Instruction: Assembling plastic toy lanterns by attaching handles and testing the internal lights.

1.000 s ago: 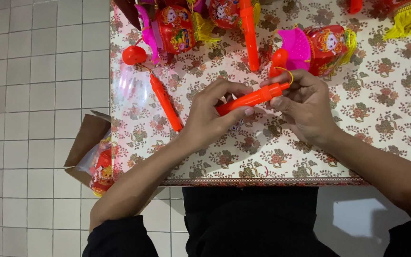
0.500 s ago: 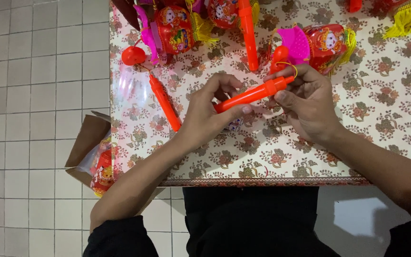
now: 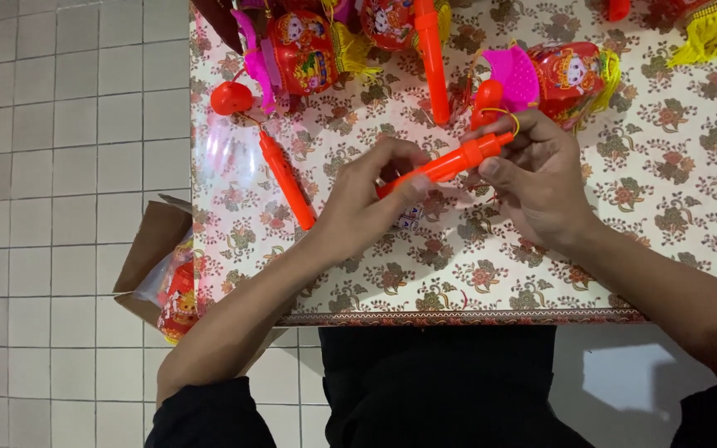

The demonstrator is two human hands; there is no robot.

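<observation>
Both hands, left hand (image 3: 367, 199) and right hand (image 3: 541, 178), pinch the orange stick (image 3: 450, 163) mid-table (image 3: 665, 274), near edge bare; stick now tilted steeper.

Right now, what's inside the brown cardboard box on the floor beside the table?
The brown cardboard box holds red printed lanterns in clear plastic wrap. The floral-cloth table edge and the left hand's forearm cover the box's right side, so anything more is hidden.

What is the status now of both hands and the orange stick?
Left hand and right hand both grip the orange stick, lifted over the floral table. Second orange stick lies left, apart. Red lanterns behind; nothing blocking.
</observation>
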